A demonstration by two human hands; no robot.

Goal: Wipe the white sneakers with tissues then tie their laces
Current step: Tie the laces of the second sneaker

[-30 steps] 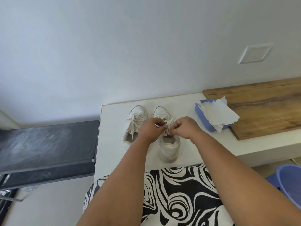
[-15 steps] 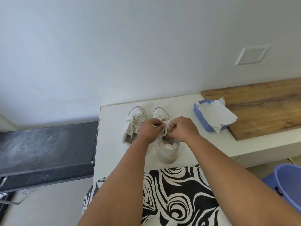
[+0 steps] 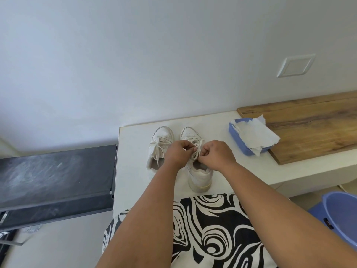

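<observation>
Now the lace-tying is under way: the left hand (image 3: 176, 154) and right hand (image 3: 215, 155) each pinch the laces (image 3: 196, 153) of the right sneaker (image 3: 200, 176), beside the left sneaker (image 3: 159, 144) at nine o'clock. Next probably comes cinching the bow. Both stand on a white counter (image 3: 133, 151) by the wall; tissues (image 3: 255, 135) lie at two o'clock.

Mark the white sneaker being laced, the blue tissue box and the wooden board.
white sneaker being laced (image 3: 200, 176): head view, on its heel panel.
blue tissue box (image 3: 236, 135): head view, on its near left wall.
wooden board (image 3: 313, 130): head view, on its bare top face.
</observation>
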